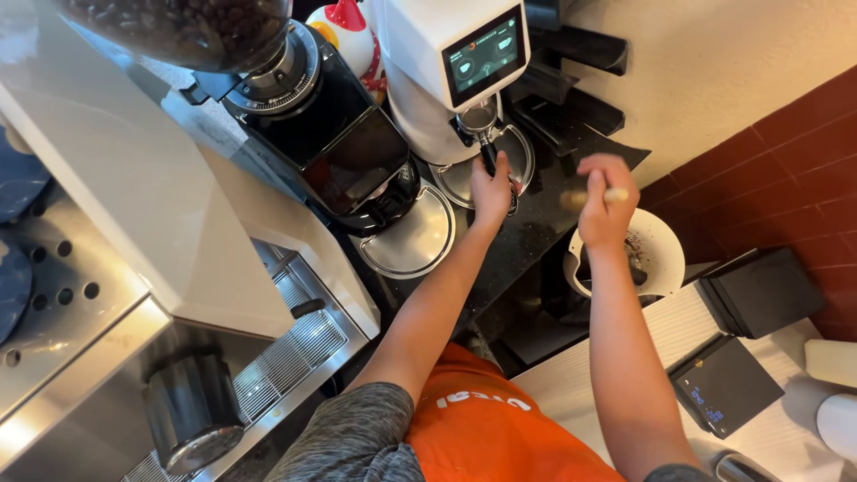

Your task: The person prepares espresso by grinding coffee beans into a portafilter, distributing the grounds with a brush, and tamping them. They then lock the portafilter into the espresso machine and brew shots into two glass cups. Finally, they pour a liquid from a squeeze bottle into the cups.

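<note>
orange apron [486,428] down at the bottom edge, both forearms reaching out over the dark counter [536,241]. left hand [492,192] clenched around the black portafilter handle [488,157], held under the white grinder [446,71]. right hand [607,210] pinching a small brush [616,195] (blurred) just above the white knock bin [665,259].

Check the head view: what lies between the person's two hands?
In the head view, only bare dark countertop lies between the left hand, on the portafilter handle, and the right hand, holding a small brush.
</note>
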